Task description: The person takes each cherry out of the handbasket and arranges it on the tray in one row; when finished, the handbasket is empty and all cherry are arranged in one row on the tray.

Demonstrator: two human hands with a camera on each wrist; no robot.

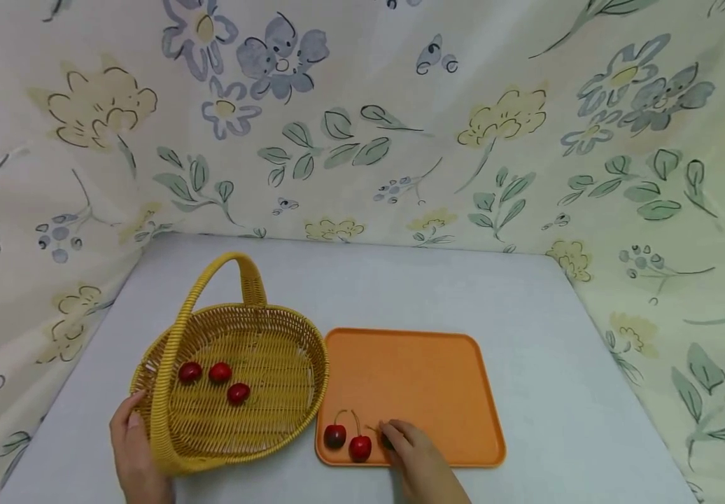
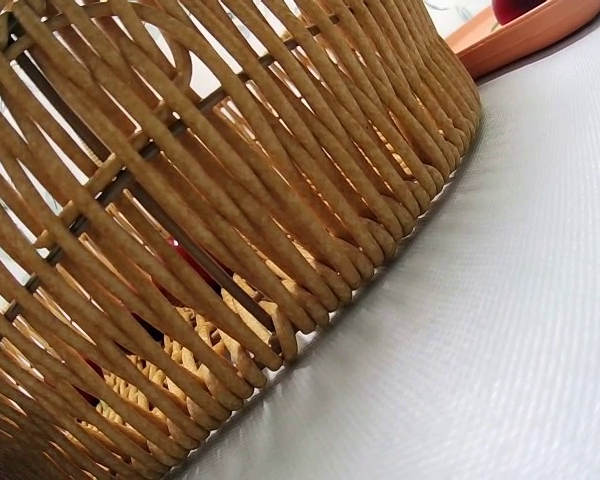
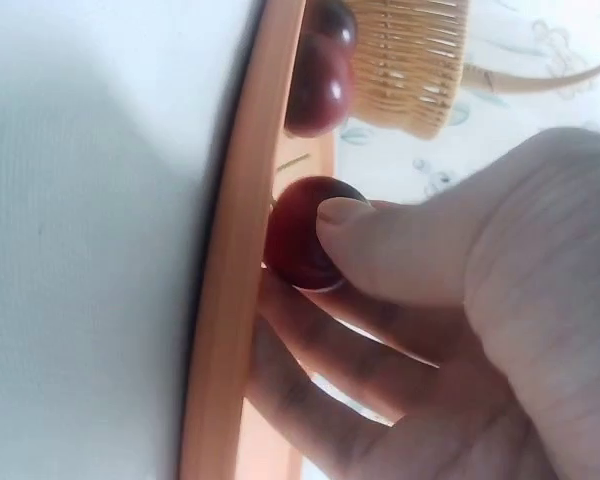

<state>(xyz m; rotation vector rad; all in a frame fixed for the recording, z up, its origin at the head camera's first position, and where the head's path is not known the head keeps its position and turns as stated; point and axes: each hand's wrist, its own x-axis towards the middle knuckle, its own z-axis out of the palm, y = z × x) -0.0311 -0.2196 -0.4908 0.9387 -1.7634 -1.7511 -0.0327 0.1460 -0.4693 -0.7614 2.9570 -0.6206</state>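
Note:
My left hand (image 1: 138,455) grips the left side of a yellow wicker basket (image 1: 262,434), fingertips at its rim by the handle's base. Three red cherries (image 1: 220,372) lie inside the basket. In the left wrist view the basket's woven wall (image 2: 280,180) fills much of the picture, and the hand's grip is not visible there. My right hand (image 1: 419,458) pinches a dark red cherry (image 3: 305,235) between thumb and fingers, at the front edge of an orange tray (image 1: 413,392). Left of it on the tray lie two stemmed cherries, one darker (image 1: 335,436) and one brighter red (image 1: 360,448).
The basket's tall arched handle (image 1: 176,336) rises over its left part. Basket and tray stand close side by side on a white-covered table (image 1: 564,392). A flowered cloth (image 1: 362,161) hangs behind and around the table.

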